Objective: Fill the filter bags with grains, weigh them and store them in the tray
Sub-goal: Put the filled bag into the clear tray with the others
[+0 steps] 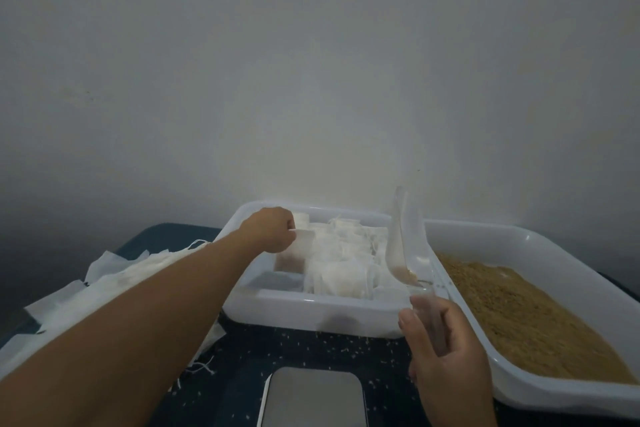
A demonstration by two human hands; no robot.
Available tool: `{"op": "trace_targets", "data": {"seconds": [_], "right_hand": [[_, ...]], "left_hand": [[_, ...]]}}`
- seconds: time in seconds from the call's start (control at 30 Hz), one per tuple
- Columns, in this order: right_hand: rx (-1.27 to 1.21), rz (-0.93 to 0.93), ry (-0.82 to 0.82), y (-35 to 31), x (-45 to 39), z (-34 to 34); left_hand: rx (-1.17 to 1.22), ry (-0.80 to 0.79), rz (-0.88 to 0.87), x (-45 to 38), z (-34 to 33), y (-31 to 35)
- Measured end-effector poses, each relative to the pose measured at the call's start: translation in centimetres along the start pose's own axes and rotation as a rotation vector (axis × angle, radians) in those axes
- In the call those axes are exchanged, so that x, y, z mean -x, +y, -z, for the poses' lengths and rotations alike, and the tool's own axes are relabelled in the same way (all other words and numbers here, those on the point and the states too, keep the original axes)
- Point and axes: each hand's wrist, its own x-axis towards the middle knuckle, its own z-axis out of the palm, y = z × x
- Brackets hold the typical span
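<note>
I see the dark bench point(311, 350), the grain tray point(540, 315) on the right, the storage tray point(311, 312) mid-bench. My left arm stretches out straight, left hand point(273, 230) pinching a filter bag point(303, 246) over that tray. Right hand point(446, 350) curls round a clear scoop point(405, 253), near side.

The dark counter point(242, 374) carries two white trays point(311, 315), a scale point(313, 399), loose filter bags point(114, 274) and scattered grains point(346, 347).

left arm stretched forward, hand point(273, 229) fingers pinched | right hand point(446, 354) low, fingers curled in grip
</note>
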Motion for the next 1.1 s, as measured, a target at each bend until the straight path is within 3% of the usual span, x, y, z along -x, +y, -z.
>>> {"op": "trace_targets", "data": {"seconds": [0.17, 0.53, 0.77, 0.93, 1.1], "right_hand": [[0.031, -0.043, -0.018, 0.3, -0.4, 0.2], [0.146, -0.113, 0.044, 0.7, -1.6, 1.5], [0.423, -0.084, 0.265, -1.1, -2.6, 5.5], [0.59, -0.196, 0.225, -1.0, -3.8, 8.5], [0.71, -0.265, 0.156, 0.1, -4.4, 9.6]], "left_hand": [[-0.044, -0.074, 0.035, -1.8, -2.2, -0.5], [0.064, 0.014, 0.134, -2.6, -3.0, -0.9], [0.302, 0.254, 0.078, 1.4, 0.9, -0.6], [0.496, 0.43, -0.022, 10.1, 3.4, 0.0], [0.632, 0.547, 0.028, 17.8, 2.5, -2.1]]}}
